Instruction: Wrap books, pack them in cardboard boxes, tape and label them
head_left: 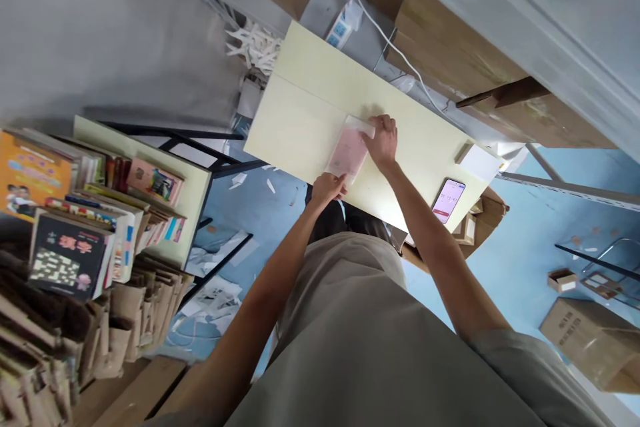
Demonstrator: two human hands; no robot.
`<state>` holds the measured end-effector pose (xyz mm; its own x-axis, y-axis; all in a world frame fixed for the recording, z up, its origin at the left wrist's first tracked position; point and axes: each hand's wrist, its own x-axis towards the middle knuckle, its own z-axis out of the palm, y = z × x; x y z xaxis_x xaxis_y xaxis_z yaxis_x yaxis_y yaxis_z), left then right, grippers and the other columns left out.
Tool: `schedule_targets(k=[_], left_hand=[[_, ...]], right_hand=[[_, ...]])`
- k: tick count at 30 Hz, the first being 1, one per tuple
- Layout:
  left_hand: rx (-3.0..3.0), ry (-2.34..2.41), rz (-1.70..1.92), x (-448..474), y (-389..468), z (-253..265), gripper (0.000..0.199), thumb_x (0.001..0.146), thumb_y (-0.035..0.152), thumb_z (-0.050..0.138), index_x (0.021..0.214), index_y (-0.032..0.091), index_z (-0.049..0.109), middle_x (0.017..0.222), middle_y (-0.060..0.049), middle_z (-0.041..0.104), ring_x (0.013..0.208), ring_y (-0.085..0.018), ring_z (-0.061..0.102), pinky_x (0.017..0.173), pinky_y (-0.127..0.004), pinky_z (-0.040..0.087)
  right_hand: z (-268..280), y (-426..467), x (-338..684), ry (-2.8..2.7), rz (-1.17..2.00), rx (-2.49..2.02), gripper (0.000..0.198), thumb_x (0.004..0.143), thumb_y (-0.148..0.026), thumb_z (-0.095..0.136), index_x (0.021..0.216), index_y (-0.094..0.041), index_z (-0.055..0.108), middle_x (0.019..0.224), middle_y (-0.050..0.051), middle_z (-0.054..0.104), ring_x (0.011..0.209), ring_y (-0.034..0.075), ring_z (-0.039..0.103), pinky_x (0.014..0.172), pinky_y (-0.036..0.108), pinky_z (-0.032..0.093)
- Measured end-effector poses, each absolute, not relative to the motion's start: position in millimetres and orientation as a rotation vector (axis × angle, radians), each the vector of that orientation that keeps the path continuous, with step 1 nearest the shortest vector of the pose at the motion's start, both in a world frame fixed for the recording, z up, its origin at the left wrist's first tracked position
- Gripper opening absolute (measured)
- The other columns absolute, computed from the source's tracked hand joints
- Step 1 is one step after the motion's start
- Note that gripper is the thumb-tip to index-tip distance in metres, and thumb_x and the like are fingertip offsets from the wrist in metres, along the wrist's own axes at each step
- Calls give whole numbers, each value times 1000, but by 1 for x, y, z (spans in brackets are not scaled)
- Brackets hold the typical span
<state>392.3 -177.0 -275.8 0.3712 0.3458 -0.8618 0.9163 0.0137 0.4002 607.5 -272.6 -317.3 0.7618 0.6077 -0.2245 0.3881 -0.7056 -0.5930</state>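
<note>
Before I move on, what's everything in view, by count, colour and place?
Table: 1, pale yellow, centre
Flat packet: 1, pink, on table
Phone: 1, pinkish screen, table's right end
Block: 1, white-topped, table's right corner
Power strip: 1, white and blue, beyond table
Cardboard boxes: several, brown, top and right
Second table: 1, pale yellow, left
Books: many, mixed colours, left
Paper bundles: many, brown, lower left
Paper strips: many, white, beyond table
Floor: 1, blue, below
Paper scraps: many, white, floor
Shirt: 1, greyish, bottom centre
Left grip: 1, bare hand, packet's near end
Right grip: 1, bare hand, packet's right side
</note>
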Motion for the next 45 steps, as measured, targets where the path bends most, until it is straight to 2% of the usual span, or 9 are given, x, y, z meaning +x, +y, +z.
schedule_targets(k=[3, 5, 8, 12, 17, 26, 33, 40, 45], left_hand=[[1934, 1074, -264, 392, -140, -277, 31, 120, 47, 65, 114, 21, 81, 125, -13, 87, 118, -34, 85, 120, -54, 65], [2105, 879, -128, 399, -118, -279, 27, 119, 33, 64, 140, 21, 75, 163, -16, 72, 160, -39, 64, 141, -62, 48], [2232, 553, -259, 414, -99, -279, 47, 108, 9, 59, 150, 23, 73, 185, -11, 54, 183, -38, 34, 151, -63, 34], [2370, 334, -471, 426, -93, -267, 63, 101, 2, 51, 159, 17, 71, 185, -17, 55, 181, -37, 39, 147, -61, 39], [2496, 167, -520, 451, -80, -230, 59, 99, 6, 59, 156, 16, 75, 180, -18, 61, 174, -38, 52, 146, -57, 42], [2420, -298, 385, 587, -74, -71, 46, 112, 20, 61, 157, 25, 72, 168, -12, 71, 160, -31, 64, 141, -54, 49], [2423, -333, 601, 673, -69, 8, 53, 111, 20, 60, 163, 27, 67, 174, -12, 65, 167, -35, 55, 143, -58, 43], [2484, -253, 615, 649, -53, 9, 56, 112, 21, 57, 166, 27, 64, 175, -13, 63, 169, -37, 53, 144, -61, 41], [2530, -106, 367, 579, -42, -78, 53, 107, 17, 60, 159, 25, 70, 168, -12, 69, 163, -36, 59, 142, -62, 45]], right_hand=[[-290, -280, 563, -841, 645, -2441, 45, 110, -28, 76, 155, -22, 74, 167, 23, 63, 153, 44, 59, 130, 70, 50], [-276, -283, 535, -879, 751, -2440, 45, 110, -24, 73, 155, -23, 75, 171, 23, 63, 157, 44, 58, 130, 68, 50], [-266, -281, 507, -840, 877, -2474, 47, 111, -21, 69, 157, -25, 75, 178, 20, 60, 160, 44, 57, 129, 65, 52], [-259, -275, 494, -771, 917, -2520, 52, 112, -17, 64, 163, -23, 71, 183, 20, 56, 159, 42, 58, 129, 60, 53], [-224, -278, 498, -797, 768, -2588, 48, 113, -23, 66, 160, -15, 72, 181, 25, 57, 159, 42, 59, 131, 58, 51], [-77, -289, 612, -691, -210, -2661, 53, 121, -51, 51, 161, -21, 69, 169, 23, 65, 147, 44, 62, 123, 65, 53], [-7, -248, 753, -575, -345, -2697, 50, 121, -43, 46, 159, -16, 63, 163, 25, 63, 154, 41, 51, 129, 68, 44], [-16, -239, 786, -479, -208, -2719, 41, 120, -37, 45, 143, -15, 71, 143, 23, 74, 145, 38, 58, 125, 64, 50], [-13, -259, 759, -431, -172, -2720, 34, 115, -33, 55, 144, -21, 70, 145, 19, 75, 143, 34, 62, 131, 54, 52]])
